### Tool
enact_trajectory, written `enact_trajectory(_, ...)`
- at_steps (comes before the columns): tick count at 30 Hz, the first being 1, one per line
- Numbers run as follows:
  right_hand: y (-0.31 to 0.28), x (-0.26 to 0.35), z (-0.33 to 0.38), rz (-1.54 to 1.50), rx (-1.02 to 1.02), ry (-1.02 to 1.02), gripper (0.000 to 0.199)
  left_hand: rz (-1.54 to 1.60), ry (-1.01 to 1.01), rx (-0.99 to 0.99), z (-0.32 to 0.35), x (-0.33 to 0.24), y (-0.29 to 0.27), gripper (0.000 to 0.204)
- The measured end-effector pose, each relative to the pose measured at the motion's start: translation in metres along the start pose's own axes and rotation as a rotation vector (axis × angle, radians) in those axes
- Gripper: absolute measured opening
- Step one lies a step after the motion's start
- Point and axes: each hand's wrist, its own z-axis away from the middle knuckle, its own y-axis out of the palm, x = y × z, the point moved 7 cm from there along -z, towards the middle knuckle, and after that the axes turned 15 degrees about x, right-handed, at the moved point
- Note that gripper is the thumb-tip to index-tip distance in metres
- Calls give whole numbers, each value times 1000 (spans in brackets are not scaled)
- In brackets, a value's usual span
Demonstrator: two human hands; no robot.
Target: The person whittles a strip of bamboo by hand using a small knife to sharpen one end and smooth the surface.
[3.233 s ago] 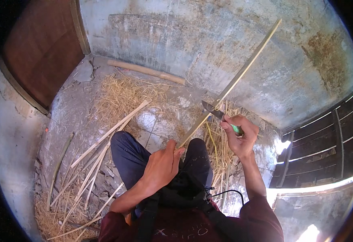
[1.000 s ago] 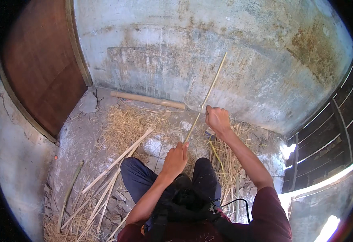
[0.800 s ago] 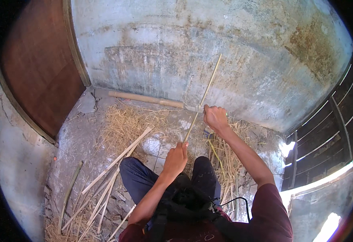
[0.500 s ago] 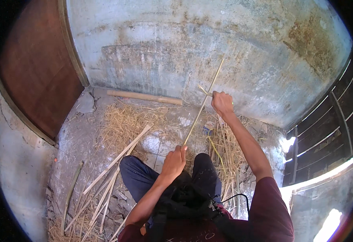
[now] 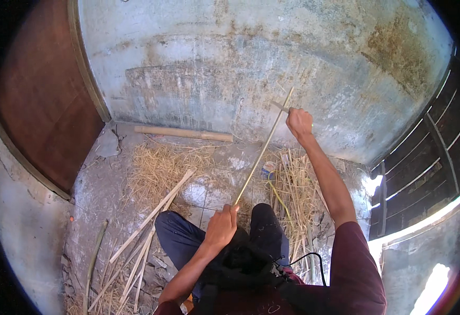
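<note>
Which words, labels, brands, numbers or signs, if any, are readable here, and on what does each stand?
No text is legible.
Dark red shirt: faint pale marks near the picture's lower edge, too blurred.
Small blue-and-white item: any print is too small.
Strip and knife: no lettering visible.

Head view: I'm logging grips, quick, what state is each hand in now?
Left hand: closed, holding the near end of a thin bamboo strip.
Right hand: closed, holding a knife, its blade across the strip.

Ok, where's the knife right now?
In the head view, above and right of centre: the knife is in the right hand, its blade crossing the thin strip near its far end.
</note>
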Motion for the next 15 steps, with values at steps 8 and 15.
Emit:
enact_trajectory(8, -15, -52, -35, 36, 31, 105, 23, -40, 74, 17, 30, 3, -3, 44)
enact_trajectory(15, 11, -106, -47, -33, 177, 330, 31, -63, -18, 75, 60, 15, -15, 42)
